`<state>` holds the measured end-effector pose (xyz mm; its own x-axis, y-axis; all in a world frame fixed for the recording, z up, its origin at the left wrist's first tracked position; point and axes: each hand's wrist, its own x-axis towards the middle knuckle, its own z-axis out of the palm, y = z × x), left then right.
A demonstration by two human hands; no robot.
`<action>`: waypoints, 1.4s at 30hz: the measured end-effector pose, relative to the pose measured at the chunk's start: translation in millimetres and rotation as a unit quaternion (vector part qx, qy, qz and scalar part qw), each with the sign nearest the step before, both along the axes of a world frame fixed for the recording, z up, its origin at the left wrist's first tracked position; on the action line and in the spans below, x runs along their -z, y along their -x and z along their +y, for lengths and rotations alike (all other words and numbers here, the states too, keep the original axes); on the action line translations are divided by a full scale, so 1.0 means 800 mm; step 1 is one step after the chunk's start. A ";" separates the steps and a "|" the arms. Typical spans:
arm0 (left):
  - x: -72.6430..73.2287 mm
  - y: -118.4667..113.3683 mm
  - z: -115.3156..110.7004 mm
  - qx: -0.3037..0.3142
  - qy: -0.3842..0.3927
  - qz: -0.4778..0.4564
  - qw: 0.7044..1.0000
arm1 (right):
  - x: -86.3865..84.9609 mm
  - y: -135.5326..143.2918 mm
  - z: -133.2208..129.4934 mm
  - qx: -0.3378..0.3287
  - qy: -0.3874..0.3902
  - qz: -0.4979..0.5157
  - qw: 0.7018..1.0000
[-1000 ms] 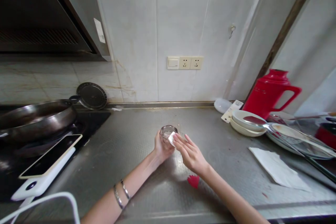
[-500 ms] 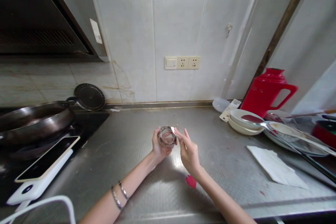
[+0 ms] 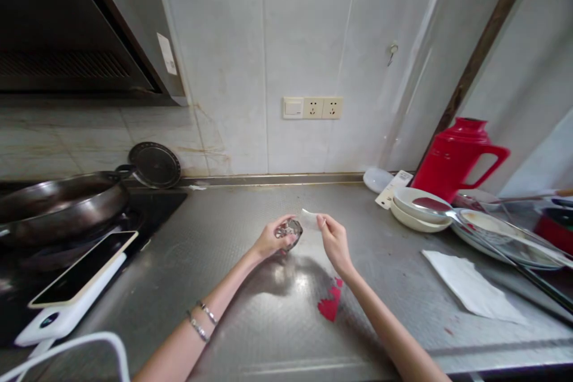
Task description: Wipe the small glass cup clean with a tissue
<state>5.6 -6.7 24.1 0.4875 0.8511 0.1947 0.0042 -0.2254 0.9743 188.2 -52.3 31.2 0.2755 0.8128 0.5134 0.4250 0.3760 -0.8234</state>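
My left hand (image 3: 274, 237) is wrapped round a small clear glass vessel (image 3: 290, 231) with a faceted surface, tilted above the steel counter. Whether it is a cup or a jar I cannot tell. To its right, my right hand (image 3: 333, 239) pinches a thin whitish strip (image 3: 308, 212) between thumb and fingers. The strip's free end points left toward the glass, apart from it. Torn red scraps (image 3: 330, 304) lie on the counter beside my right forearm.
A pan (image 3: 67, 206) sits on the stove at left, with a phone (image 3: 85, 268) on a white device in front. At right are stacked bowls (image 3: 421, 209), a red thermos jug (image 3: 456, 158), plates with utensils (image 3: 501, 233) and a white paper napkin (image 3: 474, 286).
My right hand has moved away from the glass to the right with the whitish strip. My left hand has tilted the glass, turning its round opening out of view.
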 end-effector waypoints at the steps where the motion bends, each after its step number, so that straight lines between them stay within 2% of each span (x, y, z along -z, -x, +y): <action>1: -0.001 0.000 0.001 -0.015 -0.027 0.010 0.999 | 0.001 -0.005 0.008 0.003 0.001 0.000 1.000; 5: 0.001 -0.002 0.003 -0.070 -0.112 0.047 0.990 | 0.009 -0.014 0.036 0.016 0.012 -0.010 1.000; 9: 0.011 -0.006 0.005 -0.110 -0.086 0.043 0.989 | 0.017 -0.007 0.054 -0.008 0.035 -0.012 0.999; 13: 0.019 -0.009 0.006 -0.099 -0.062 0.011 0.993 | 0.019 0.006 0.067 -0.056 0.064 0.013 0.996; 17: 0.021 -0.008 0.008 -0.076 -0.066 0.010 0.995 | 0.016 0.013 0.074 -0.074 0.076 0.026 0.994; 24: 0.029 -0.008 0.012 -0.096 -0.047 0.000 0.994 | 0.014 0.019 0.066 -0.160 0.056 -0.011 0.985; 31: 0.026 -0.010 0.008 -0.074 -0.040 -0.009 0.996 | 0.015 0.014 0.057 -0.193 -0.005 -0.100 0.976; 37: 0.029 -0.011 0.007 -0.078 -0.058 -0.008 0.995 | 0.014 0.000 0.048 -0.218 -0.102 -0.214 0.947; 40: 0.032 -0.010 0.010 -0.073 -0.057 -0.021 0.995 | 0.016 -0.004 0.046 -0.217 -0.103 -0.227 0.944; 42: 0.033 -0.010 0.011 -0.079 -0.050 -0.027 0.995 | 0.020 -0.002 0.045 -0.215 -0.085 -0.194 0.953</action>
<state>13.4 2.0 -2.2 0.3354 0.8912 0.3053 -0.0048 -0.3225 0.9466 190.1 -15.9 15.6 -0.3019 0.7036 0.6433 0.4611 0.6984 -0.5474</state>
